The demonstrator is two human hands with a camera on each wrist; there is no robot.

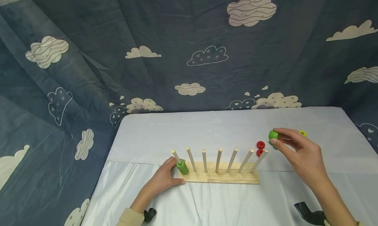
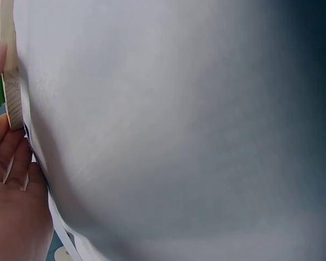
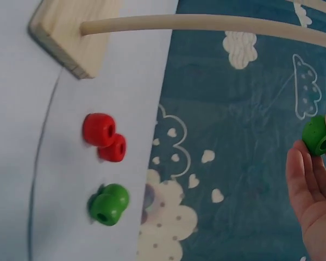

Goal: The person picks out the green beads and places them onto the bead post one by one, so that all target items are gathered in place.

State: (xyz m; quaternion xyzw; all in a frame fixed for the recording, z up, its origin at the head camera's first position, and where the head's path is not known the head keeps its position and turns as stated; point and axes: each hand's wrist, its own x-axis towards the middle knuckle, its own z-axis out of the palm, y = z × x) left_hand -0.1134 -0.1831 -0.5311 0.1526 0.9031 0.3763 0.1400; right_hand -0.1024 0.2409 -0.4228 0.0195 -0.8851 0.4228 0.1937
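Observation:
A wooden peg board (image 1: 218,177) with a row of upright pegs stands on the white cloth. My left hand (image 1: 160,178) grips its left end, thumb at the front edge and fingers at the back. Several green beads (image 1: 182,167) are stacked on the leftmost peg. Raised beyond the right end of the board, my right hand (image 1: 304,153) pinches a green bead (image 3: 317,135) between thumb and fingertips. Two red beads (image 3: 99,129) lie near the rightmost peg. Beside them are two loose green beads (image 3: 108,205), partly hidden in the head view.
A yellow bead (image 1: 303,133) shows behind the right hand, partly covered by it. The white cloth (image 1: 192,130) covers the table, with a crease running across it. Behind hangs a dark blue curtain (image 1: 177,29) with cloud prints.

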